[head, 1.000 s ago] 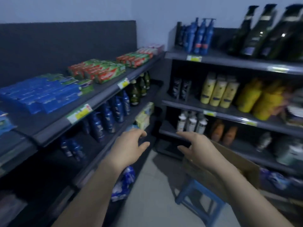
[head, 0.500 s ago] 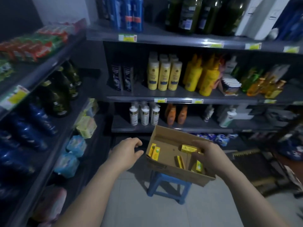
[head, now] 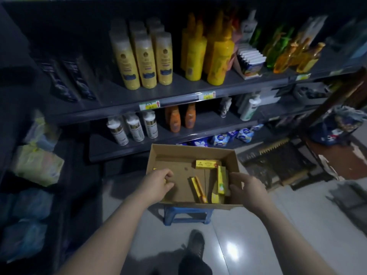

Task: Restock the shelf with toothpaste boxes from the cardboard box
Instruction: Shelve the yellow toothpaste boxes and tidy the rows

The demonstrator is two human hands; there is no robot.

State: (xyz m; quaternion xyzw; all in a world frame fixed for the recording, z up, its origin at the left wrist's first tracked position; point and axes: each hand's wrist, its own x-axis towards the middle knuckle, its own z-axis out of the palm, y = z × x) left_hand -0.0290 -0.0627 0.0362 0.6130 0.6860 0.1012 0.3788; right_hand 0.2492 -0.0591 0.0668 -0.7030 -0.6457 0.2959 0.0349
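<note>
You had both hands down in the brown cardboard box [head: 188, 153], which sat on a small blue plastic stool [head: 186, 214]. The box looked wider than the stool, so its edges hung out past the seat.

Your left hand [head: 158, 182] was in the left side of the box with its fingers curled down. A bit of yellow peeked out beside it, but I could not tell if you really had hold of anything. Your right hand [head: 247, 187] was spread wide and held nothing. It was at the right wall of the box, just beside the long yellow toothpaste boxes [head: 207, 164]. One of them lay flat at the back. The others leaned on each other near your right hand.

Here is what I think could have gone wrong. If you had pushed down on a wall of the box, it could have tipped off the stool and spilled onto the shiny grey floor [head: 258, 225]. The leaning boxes were loose, so a quick grab could have knocked them flat or squashed one. The room was dim, so you might have picked up one and dropped another. The dark grey shelf [head: 178, 84] in front of you was full of bottles, so a fast swing up could have bumped them.
</note>
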